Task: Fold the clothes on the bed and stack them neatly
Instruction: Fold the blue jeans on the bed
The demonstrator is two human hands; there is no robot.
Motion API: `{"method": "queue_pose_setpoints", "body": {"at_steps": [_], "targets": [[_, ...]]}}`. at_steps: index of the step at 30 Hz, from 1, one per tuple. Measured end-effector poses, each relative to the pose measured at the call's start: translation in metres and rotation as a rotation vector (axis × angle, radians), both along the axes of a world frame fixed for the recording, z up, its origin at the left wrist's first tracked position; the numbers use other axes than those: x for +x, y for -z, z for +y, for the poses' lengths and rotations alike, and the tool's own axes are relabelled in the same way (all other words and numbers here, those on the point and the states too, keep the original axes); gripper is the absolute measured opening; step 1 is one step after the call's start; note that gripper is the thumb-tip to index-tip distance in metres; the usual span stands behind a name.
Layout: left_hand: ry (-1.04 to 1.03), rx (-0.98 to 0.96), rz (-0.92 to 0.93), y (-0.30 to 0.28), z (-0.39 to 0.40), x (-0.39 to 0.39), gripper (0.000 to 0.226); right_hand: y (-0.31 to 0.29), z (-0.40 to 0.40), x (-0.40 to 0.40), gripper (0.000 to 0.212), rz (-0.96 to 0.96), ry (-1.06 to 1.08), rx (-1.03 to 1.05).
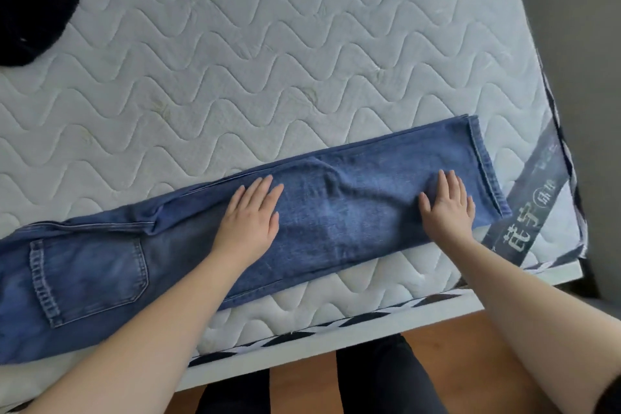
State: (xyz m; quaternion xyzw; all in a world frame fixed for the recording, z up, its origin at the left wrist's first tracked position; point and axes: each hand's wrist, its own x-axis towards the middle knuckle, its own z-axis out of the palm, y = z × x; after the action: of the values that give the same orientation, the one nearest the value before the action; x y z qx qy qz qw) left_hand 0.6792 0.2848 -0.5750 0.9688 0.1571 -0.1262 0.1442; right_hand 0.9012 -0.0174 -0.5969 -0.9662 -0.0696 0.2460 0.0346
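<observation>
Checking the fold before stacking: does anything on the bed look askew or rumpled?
Mostly tidy. The jeans lie folded lengthwise, but a raised wrinkle sits between the left hand and right hand, both pressing flat.

Where we find writing: only on the dark grey corner band (pixel 531 212) sewn across the near right corner of the quilted mattress (pixel 268 60), just beside the hem of the jeans (pixel 336 212).
What we read: two large pale Chinese characters, which we take as 花宇, though the first is not sharp.
Beside them: a small circled mark with tiny characters, too blurred for us to read.
Further up the band: faint pale lettering we cannot make out.
</observation>
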Motion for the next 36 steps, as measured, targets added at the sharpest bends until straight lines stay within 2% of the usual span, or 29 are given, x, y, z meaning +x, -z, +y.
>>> {"method": "queue_pose_setpoints", "body": {"at_steps": [6,9,12,15,18,23,26,31,33,36], "targets": [[0.285,0.065,0.173,0.017,-0.060,0.058,0.074,-0.001,-0.038,0.042,0.078,-0.082,0.308,0.108],[0.326,0.077,0.258,0.023,-0.086,0.086,0.086,0.000,-0.054,0.070,0.065,-0.032,0.345,0.133],[0.331,0.087,0.359,0.032,-0.105,0.097,0.093,0.001,-0.064,0.093,0.062,0.015,0.286,0.089],[0.315,0.112,0.394,0.040,-0.111,0.097,0.097,-0.002,-0.071,0.116,0.063,0.149,0.312,0.227],[0.306,0.122,0.418,0.042,-0.109,0.097,0.100,-0.009,-0.074,0.131,0.047,0.263,0.208,0.215],[0.325,0.212,0.447,0.038,-0.112,0.101,0.102,-0.024,-0.068,0.129,0.030,0.280,0.072,0.304],[0.314,0.243,0.474,0.035,-0.111,0.107,0.105,-0.040,-0.060,0.122,0.030,0.294,0.002,0.325],[0.325,0.126,0.558,0.031,-0.103,0.112,0.104,-0.070,-0.040,0.094,0.041,0.307,-0.022,0.419],[0.323,0.072,0.522,0.026,-0.100,0.111,0.097,-0.087,-0.027,0.076,0.041,0.298,-0.001,0.504],[0.292,0.026,0.350,0.016,-0.095,0.104,0.077,-0.116,0.001,0.045,0.049,0.275,-0.012,0.614]]}}
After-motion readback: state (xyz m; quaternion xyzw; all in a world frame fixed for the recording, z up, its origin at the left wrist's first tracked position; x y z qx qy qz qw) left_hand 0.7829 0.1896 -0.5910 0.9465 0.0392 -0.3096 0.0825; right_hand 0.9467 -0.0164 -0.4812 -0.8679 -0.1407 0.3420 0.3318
